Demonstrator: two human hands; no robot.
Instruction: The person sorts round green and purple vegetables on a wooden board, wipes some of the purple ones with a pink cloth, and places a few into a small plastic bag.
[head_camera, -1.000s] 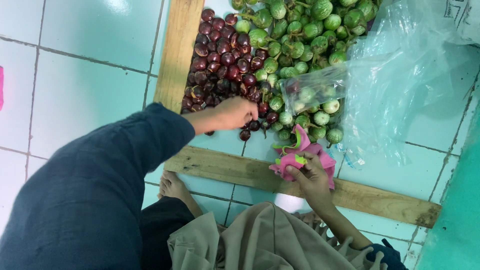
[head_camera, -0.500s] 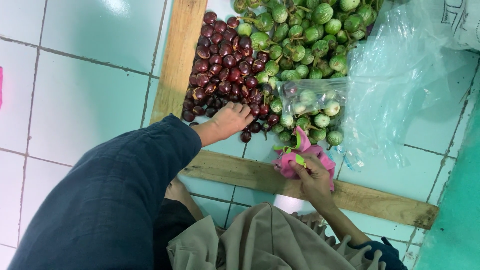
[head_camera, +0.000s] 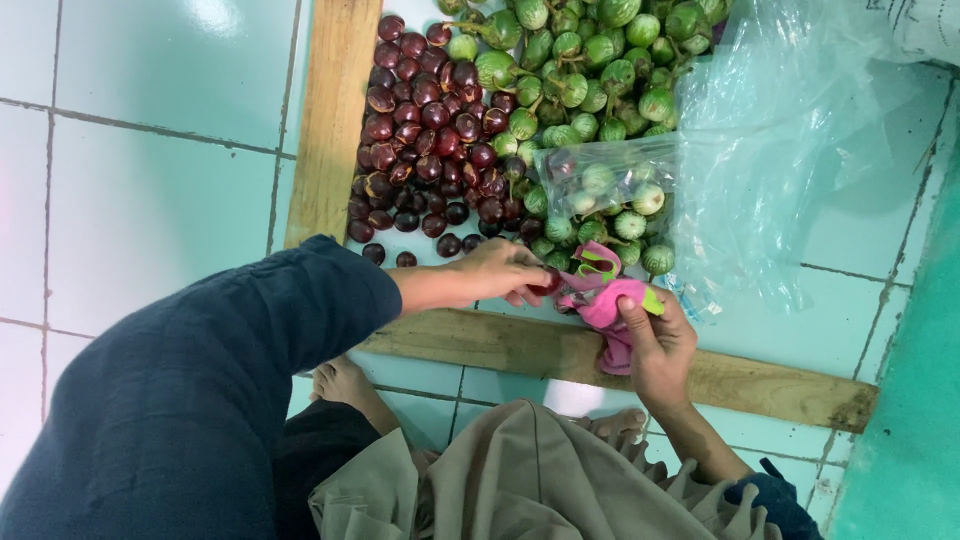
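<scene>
My left hand (head_camera: 500, 273) pinches a small dark purple round eggplant (head_camera: 548, 284) and holds it against the pink cloth (head_camera: 603, 300). My right hand (head_camera: 655, 345) grips that pink cloth, which has a green patch, just above the near wooden plank (head_camera: 520, 345). Behind the hands lies a heap of purple eggplants (head_camera: 425, 130) on the tiled floor. A heap of green round eggplants (head_camera: 580, 70) lies to its right.
A clear plastic bag (head_camera: 610, 185) holding a few green eggplants sits by the heaps, with loose plastic sheeting (head_camera: 790, 150) to the right. A second wooden plank (head_camera: 335, 110) borders the left side. My bare feet (head_camera: 345, 385) and beige skirt (head_camera: 520, 480) are below.
My left hand has left the purple heap with one eggplant and come right to the pink cloth. My right hand stayed with the cloth.
</scene>
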